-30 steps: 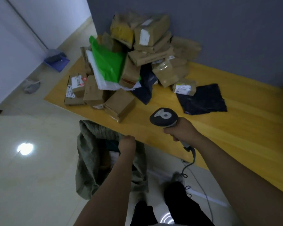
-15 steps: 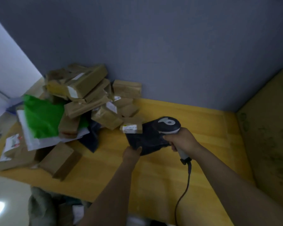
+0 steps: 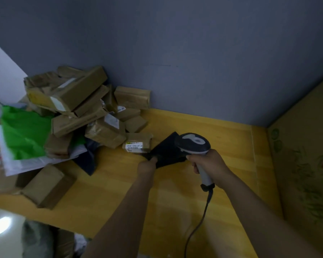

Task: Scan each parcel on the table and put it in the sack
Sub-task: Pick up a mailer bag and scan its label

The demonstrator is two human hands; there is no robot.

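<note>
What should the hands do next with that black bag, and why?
Probably lift the black bag clear and turn it over. The left hand pinches its corner, the right hand holds the scanner close by, and no label shows on its upper side to scan.

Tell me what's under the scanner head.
A black poly mailer is under the scanner, its near corner pinched by the left hand. The right hand grips the scanner handle. The head covers the mailer's right part, so any label there is hidden.
</note>
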